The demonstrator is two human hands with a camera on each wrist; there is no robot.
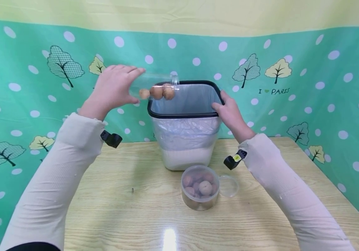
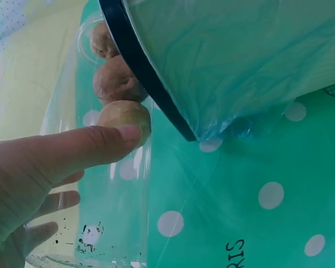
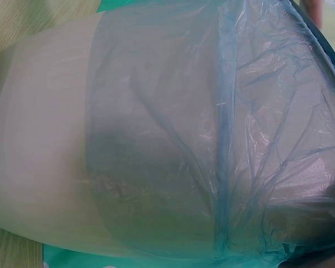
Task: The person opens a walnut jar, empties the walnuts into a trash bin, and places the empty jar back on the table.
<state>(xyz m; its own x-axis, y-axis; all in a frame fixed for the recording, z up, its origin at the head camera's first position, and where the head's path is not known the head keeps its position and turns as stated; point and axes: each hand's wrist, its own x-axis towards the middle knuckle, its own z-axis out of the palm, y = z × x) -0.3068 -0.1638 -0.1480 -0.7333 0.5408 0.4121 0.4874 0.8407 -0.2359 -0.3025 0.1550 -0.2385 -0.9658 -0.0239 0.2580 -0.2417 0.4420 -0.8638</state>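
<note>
Left hand (image 1: 116,87), left of the bin (image 1: 185,158): fingers curled round the base end of a clear jar (image 1: 152,78), thumb along the near side. Jar lies on its side in the air, mouth reaching over the bin's left rim; three walnut-like balls (image 1: 156,92) sit in a row inside, from just ahead of the thumb up to the mouth, so the fingers touch only the wall. Jar looks light, smooth, probably slippery; thin-walled, so hold the base end firmly without squeezing. Balls look hard, light and likely to roll. Bin reads as light, stiff plastic with a soft, crinkly liner (image 1: 195,97); best hold is the black rim (image 1: 184,116). In front of the bin, an open tub (image 1: 199,206) of similar balls on the counter (image 1: 113,209); clear lid (image 1: 228,185), front-right of the bin. Right hand (image 1: 231,113) pinches the bin's right rim; how far its fingers wrap underneath, can't tell, right wrist view mostly shows bin wall.
</note>
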